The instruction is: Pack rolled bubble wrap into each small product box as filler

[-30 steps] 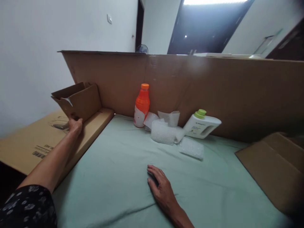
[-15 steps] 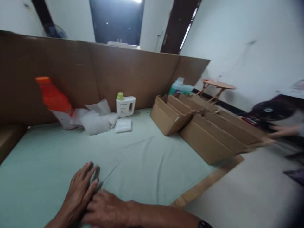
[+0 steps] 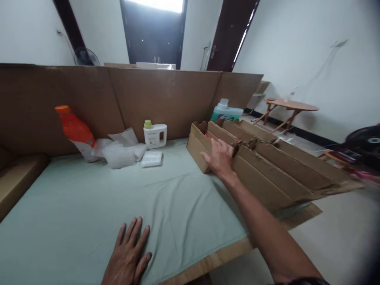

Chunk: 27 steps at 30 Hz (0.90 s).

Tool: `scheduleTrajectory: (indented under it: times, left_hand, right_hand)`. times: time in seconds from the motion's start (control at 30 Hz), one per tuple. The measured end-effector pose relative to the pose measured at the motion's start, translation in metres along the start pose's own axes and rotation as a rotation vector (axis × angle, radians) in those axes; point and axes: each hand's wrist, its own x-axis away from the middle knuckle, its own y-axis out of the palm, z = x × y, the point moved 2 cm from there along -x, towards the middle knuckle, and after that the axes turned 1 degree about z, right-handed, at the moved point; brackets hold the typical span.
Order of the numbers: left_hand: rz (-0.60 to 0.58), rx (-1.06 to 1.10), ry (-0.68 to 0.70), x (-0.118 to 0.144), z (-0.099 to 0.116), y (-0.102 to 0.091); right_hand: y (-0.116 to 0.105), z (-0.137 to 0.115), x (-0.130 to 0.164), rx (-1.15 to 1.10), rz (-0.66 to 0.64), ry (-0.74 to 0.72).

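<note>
Head camera looks down on a pale green cloth-covered work surface (image 3: 89,206), backed from nine to one o'clock by a tall brown cardboard wall (image 3: 148,95). At two to three o'clock lies a stack of flattened brown corrugated cardboard boxes (image 3: 267,166), fanned on edge. The right hand (image 3: 219,157) reaches out on a nearly straight arm towards two o'clock, fingers curled over the top edge of the nearest box and gripping it. The left hand (image 3: 128,257) lies flat at six o'clock, palm down on the cloth, fingers spread wide, holding nothing. Against the wall at eleven o'clock leans an orange plastic bottle (image 3: 76,130), just beside crumpled clear bubble wrap (image 3: 120,154). A small white detergent jug with a green cap (image 3: 154,134) stands at twelve o'clock.
</note>
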Motion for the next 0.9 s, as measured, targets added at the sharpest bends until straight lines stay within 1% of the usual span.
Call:
scheduleTrajectory:
  times: [0.07,0.1,0.17,0.23,0.27,0.33,0.43,0.47,0.5,0.53,0.57,0.63,0.7,0.77,0.83,0.9]
  left_hand:
    - [-0.014,0.039,-0.028,0.003,-0.002,-0.002]
    - [-0.014,0.077,-0.068,0.005,-0.003,-0.002]
    - [0.004,0.19,-0.207,0.011,-0.007,-0.001]
    - [0.042,0.327,-0.39,0.015,-0.011,0.001]
    - [0.063,0.391,-0.473,0.017,-0.013,0.002]
    - [0.106,0.49,-0.614,0.018,-0.016,0.002]
    - [0.162,0.586,-0.773,0.015,-0.019,-0.005]
    - [0.172,0.619,-0.814,0.014,-0.02,-0.007]
    - [0.179,0.652,-0.845,0.013,-0.022,-0.01]
    - [0.185,0.681,-0.871,0.012,-0.023,-0.013]
    - [0.19,0.702,-0.894,0.011,-0.025,-0.014]
    - [0.199,0.736,-0.944,0.01,-0.028,-0.015]
    - [0.194,0.784,-0.988,0.008,-0.029,-0.012]
    - [0.185,0.863,-1.013,0.004,-0.03,-0.008]
    - [0.176,0.929,-1.053,0.0,-0.031,-0.006]
    - [0.185,0.978,-1.128,0.001,-0.038,-0.006]
  right_hand:
    - [0.006,0.0,-0.023,0.024,-0.087,0.005]
    - [0.008,0.0,-0.026,0.012,-0.108,-0.013]
    - [0.006,-0.001,-0.019,-0.024,-0.122,-0.068]
    - [-0.001,-0.002,0.003,-0.059,-0.136,-0.134]
    - [-0.007,-0.004,0.017,-0.1,-0.129,-0.189]
    - [-0.023,-0.011,0.047,-0.244,-0.085,-0.354]
    - [-0.053,-0.029,0.088,-0.516,-0.032,-0.63]
    - [-0.061,-0.034,0.098,-0.575,-0.035,-0.671]
    - [-0.067,-0.038,0.107,-0.619,-0.041,-0.676]
    - [-0.07,-0.039,0.116,-0.653,-0.043,-0.644]
    - [-0.07,-0.038,0.124,-0.681,-0.041,-0.582]
    - [-0.059,-0.03,0.139,-0.733,-0.059,-0.402]
    - [-0.033,-0.023,0.155,-0.794,-0.165,-0.219]
    - [-0.001,-0.026,0.172,-0.858,-0.333,-0.074]
    - [0.025,-0.041,0.185,-0.917,-0.446,0.047]
    - [0.042,-0.066,0.192,-0.983,-0.48,0.111]
